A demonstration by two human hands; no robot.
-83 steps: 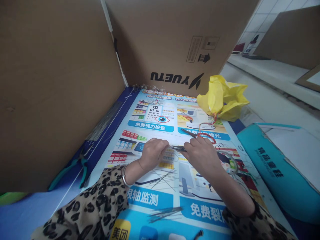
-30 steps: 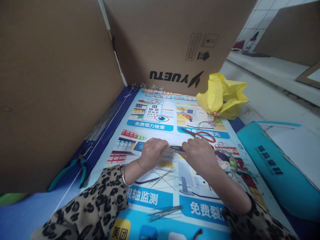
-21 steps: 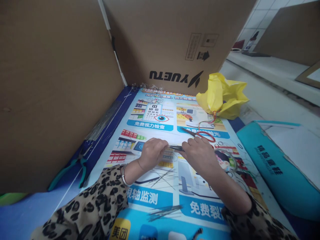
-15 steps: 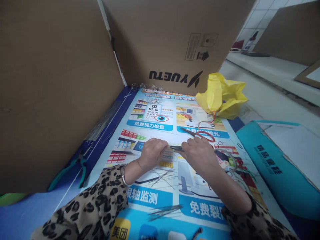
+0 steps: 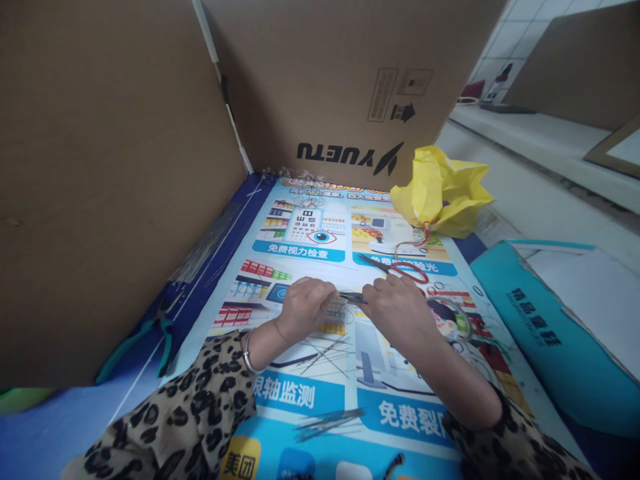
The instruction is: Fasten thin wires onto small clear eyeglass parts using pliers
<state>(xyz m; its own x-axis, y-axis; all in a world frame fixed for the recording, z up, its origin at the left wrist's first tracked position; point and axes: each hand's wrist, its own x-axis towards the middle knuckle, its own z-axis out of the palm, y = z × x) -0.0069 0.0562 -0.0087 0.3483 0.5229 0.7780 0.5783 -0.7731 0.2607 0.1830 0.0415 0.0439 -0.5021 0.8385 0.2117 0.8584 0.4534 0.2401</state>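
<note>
My left hand (image 5: 306, 308) is closed in a pinch on thin wire, most of it hidden by the fingers. My right hand (image 5: 400, 312) is wrapped around needle-nose pliers (image 5: 354, 297); only their dark metal jaws show, pointing left and meeting the work at my left fingertips. Below the hands, loose cut wires (image 5: 325, 357) lie scattered on the printed poster, and a denser bundle of wires (image 5: 333, 423) rests nearer to me. Just beyond my right hand lie scissors (image 5: 407, 270) with red handles, blades toward the left.
Teal-handled pliers (image 5: 163, 340) lie on the left, beside straight wires (image 5: 205, 247). Coiled wire (image 5: 463, 320) sits right of my right hand. A yellow crumpled bag (image 5: 440, 193) and a turquoise box (image 5: 545, 333) are on the right. Cardboard panels (image 5: 325, 80) stand at the back and left.
Both hands stay nearly in place, still gripping the wire and pliers. The view has shifted very slightly.
</note>
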